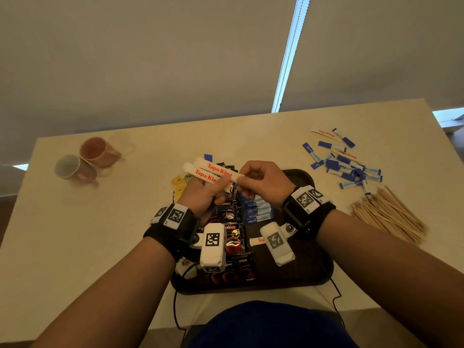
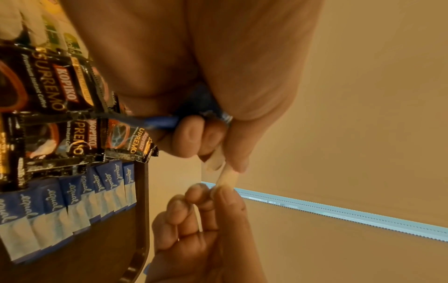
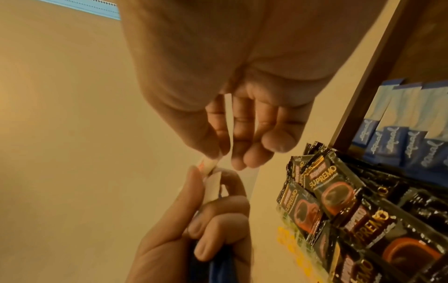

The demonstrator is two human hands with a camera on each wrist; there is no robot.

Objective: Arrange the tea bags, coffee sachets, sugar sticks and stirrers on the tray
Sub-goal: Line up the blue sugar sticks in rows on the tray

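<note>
Both our hands hover above the tray [image 1: 319, 270], left hand [image 1: 203, 194] gripping white sugar sticks [image 1: 213, 172], right hand [image 1: 261, 180] pinching one end; we should square their ends, then lay them flat beside the blue sachets [image 1: 258, 209].

Matt white paper Tapa King sticks [image 1: 213, 172] printed in red. Glossy black foil Kopiko coffee sachets [image 2: 48, 95] with crimped edges catch the light. Blue and pale Equal sachets [image 2: 72, 201] look like smooth matt paper. Thin stirrers [image 1: 388, 214] are pale bare wood. Smooth dark brown plastic tray [image 1: 308, 275]. Cream matt table [image 1: 100, 222]. Two glazed ceramic mugs [image 1: 85, 159].
</note>
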